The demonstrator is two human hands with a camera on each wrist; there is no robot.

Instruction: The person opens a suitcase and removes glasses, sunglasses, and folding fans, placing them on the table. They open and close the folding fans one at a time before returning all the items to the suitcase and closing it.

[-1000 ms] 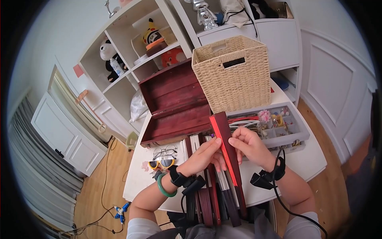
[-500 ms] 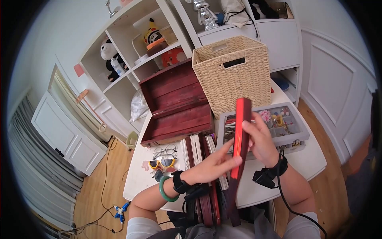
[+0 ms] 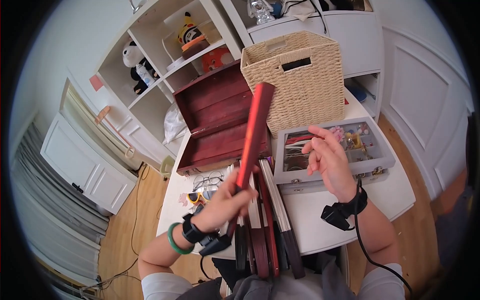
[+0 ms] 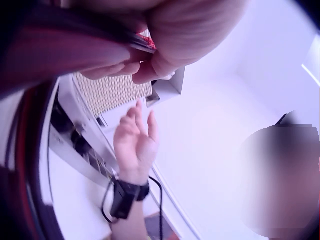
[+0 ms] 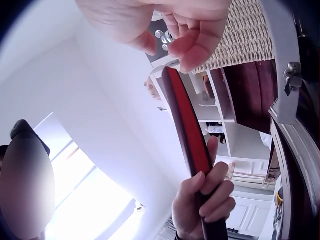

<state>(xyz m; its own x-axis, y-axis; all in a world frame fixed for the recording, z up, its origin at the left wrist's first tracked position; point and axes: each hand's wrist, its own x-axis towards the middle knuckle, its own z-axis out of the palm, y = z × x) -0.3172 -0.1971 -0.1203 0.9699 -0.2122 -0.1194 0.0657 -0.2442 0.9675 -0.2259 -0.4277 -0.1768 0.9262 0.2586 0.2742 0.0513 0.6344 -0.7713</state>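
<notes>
My left hand (image 3: 222, 202) grips a dark maroon book (image 3: 254, 127) with bright red page edges. The book stands tilted up, its top end overlapping the basket in the head view. In the right wrist view the left thumb and fingers (image 5: 218, 190) wrap round its lower part. My right hand (image 3: 327, 165) is raised over the grey box, its fingers loosely bent and holding nothing. Below the left hand, a row of upright books (image 3: 294, 255) with dark and red covers reaches from the table's front edge toward the maroon case.
An open maroon wooden case (image 3: 220, 112) stands at the back left, beside a woven basket (image 3: 310, 95). A grey lidded box (image 3: 327, 173) of small trinkets lies at the right. Eyeglasses (image 3: 212, 178) and yellow sunglasses (image 3: 193, 198) lie left of the books on the white table (image 3: 320, 215).
Both hands were at the book before. The right hand has let go and come away, while the left hand has carried the book leftward. The head view has shifted slightly.
</notes>
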